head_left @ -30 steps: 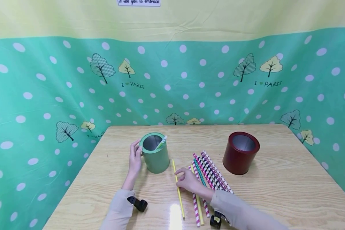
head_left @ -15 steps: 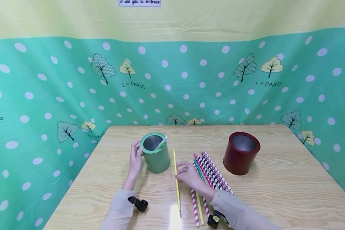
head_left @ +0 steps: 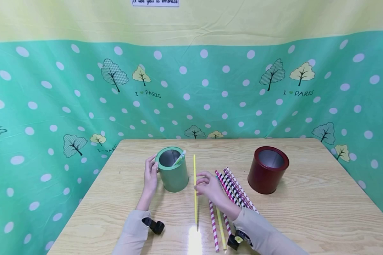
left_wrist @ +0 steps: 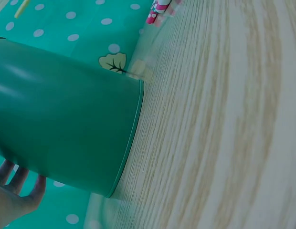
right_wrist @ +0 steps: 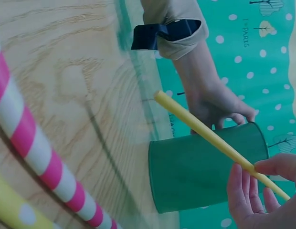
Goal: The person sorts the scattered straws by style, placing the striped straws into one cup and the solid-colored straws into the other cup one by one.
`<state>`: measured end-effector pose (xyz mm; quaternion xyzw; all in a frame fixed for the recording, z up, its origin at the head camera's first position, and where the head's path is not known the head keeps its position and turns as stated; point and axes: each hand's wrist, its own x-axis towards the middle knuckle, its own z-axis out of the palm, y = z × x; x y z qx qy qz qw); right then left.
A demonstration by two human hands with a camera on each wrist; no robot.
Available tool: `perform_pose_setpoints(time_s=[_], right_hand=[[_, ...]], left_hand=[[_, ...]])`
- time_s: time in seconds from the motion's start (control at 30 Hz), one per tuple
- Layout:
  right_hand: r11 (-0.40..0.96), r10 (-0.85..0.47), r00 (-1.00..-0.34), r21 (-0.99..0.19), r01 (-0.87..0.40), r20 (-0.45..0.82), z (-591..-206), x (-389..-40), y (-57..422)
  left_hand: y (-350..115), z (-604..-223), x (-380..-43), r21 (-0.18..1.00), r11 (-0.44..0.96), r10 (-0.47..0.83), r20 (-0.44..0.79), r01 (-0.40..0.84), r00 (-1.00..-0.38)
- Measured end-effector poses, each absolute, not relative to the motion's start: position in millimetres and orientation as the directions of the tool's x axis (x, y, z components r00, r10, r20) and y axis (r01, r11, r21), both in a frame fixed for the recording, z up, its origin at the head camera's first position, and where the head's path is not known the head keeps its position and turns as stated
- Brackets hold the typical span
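Note:
My right hand [head_left: 210, 187] pinches a yellow paper straw [right_wrist: 200, 125] between thumb and fingertips, near the straw's middle. The straw is raised off the table and tilted, to the right of the green can [head_left: 175, 177]. My left hand [head_left: 151, 177] holds that can by its left side, with fingertips against the wall in the left wrist view. The can stands upright, and light green and white straws [head_left: 179, 158] lean inside against its right rim. Beside my right hand lies a pile of patterned paper straws [head_left: 234, 187], partly hidden by the right forearm.
A dark red can [head_left: 267, 171] stands upright at the right of the wooden table [head_left: 309, 198]. Pink-striped straws [head_left: 214, 226] and a yellow straw [head_left: 221, 230] lie near the front. A polka-dot cloth [head_left: 204, 92] hangs behind the table.
My right hand has lifted the yellow straw off the table and moved it away from me, its far end now beside the green can's rim. The left hand and the can have stayed put.

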<state>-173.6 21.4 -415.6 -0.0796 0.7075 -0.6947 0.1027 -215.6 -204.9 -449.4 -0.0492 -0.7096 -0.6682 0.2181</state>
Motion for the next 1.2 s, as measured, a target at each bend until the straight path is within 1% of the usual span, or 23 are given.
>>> perform_pose_setpoints(time_s=[0.3, 0.63, 0.9, 1.2], right_hand=[[-0.043, -0.216, -0.976, -0.999, 0.016, -0.006, -402, -176, 17], [-0.044, -0.179, -0.982, -0.997, -0.058, 0.065, -387, -178, 14], [-0.102, -0.152, -0.978, -0.986, -0.129, 0.143, -371, -177, 12], [-0.163, -0.114, -0.969, -0.966, -0.201, 0.221, -353, -177, 11]], left_hand=[[-204, -450, -215, 0.923, 0.118, -0.229, 0.384, 0.366, -0.894], [-204, -450, -216, 0.923, 0.113, -0.229, 0.384, 0.368, -0.894], [-204, -450, -217, 0.918, 0.115, -0.227, 0.396, 0.379, -0.89], [-204, -448, -216, 0.933, 0.101, -0.235, 0.359, 0.344, -0.903]])
